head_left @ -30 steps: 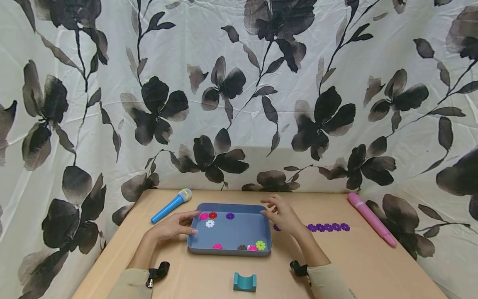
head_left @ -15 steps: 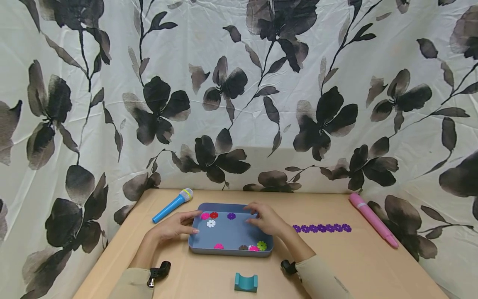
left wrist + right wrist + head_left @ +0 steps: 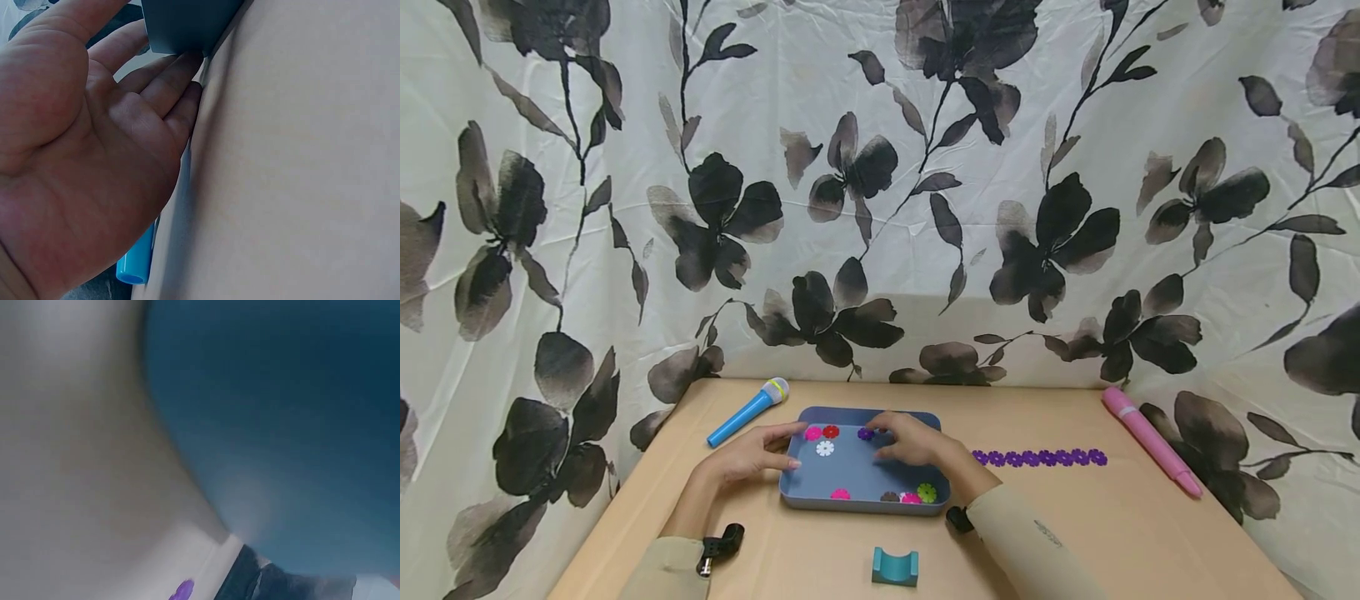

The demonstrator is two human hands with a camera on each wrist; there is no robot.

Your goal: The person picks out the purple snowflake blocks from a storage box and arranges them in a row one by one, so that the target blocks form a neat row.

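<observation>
In the head view, a grey-blue tray [image 3: 865, 507] holds several small flower-shaped pieces. My left hand [image 3: 737, 457] rests at the tray's left side, fingers fairly straight, fingertips touching the rim. The left wrist view shows the left hand [image 3: 94, 144] with its fingers against the tray's outer wall [image 3: 187, 25]. My right hand [image 3: 913, 442] reaches over the tray's right part. Its index finger and thumb are apart, the index finger beside a purple flower piece [image 3: 865, 434]. Pink [image 3: 813, 433], red [image 3: 831, 432] and white [image 3: 825, 448] flower pieces lie near the left hand.
A row of purple flower pieces [image 3: 1047, 457] lies right of the tray. A blue toy microphone [image 3: 747, 414] is at the back left, a pink marker-shaped stick [image 3: 1152, 442] at the right. A teal curved block [image 3: 895, 567] stands in front. A floral curtain [image 3: 880, 208] hangs behind the table [image 3: 820, 550].
My right hand has moved left from beyond the tray's right rim to the purple flower piece inside it, uncovering more of the purple row. The left hand has stayed at the tray's left side.
</observation>
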